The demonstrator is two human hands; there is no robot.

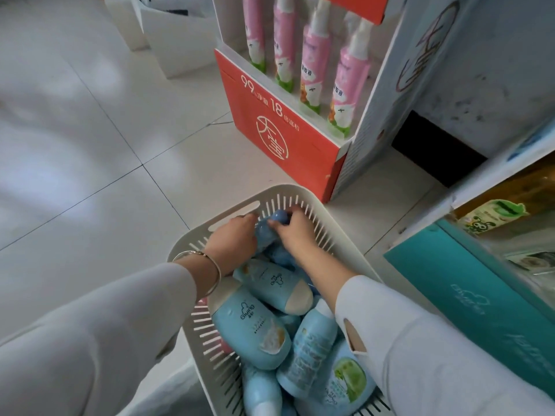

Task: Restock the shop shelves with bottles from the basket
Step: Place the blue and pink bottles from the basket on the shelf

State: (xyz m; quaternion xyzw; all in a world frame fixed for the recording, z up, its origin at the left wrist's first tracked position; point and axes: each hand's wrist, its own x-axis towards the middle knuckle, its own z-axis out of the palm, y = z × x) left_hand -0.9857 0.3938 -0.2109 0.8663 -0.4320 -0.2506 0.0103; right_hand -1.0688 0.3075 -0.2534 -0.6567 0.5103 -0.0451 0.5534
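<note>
Bottle [268, 232] nr basket [282, 189] far rim

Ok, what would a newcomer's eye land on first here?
The left hand and right hand grip one blue bottle at the far end of a white basket heaped with pale blue bottles. Beyond it, a red display stand holds pink spray bottles.

The white tiled floor [90, 145] carries the slatted basket [279, 189], a red display stand [270, 130] and white bins [180, 40].
</note>
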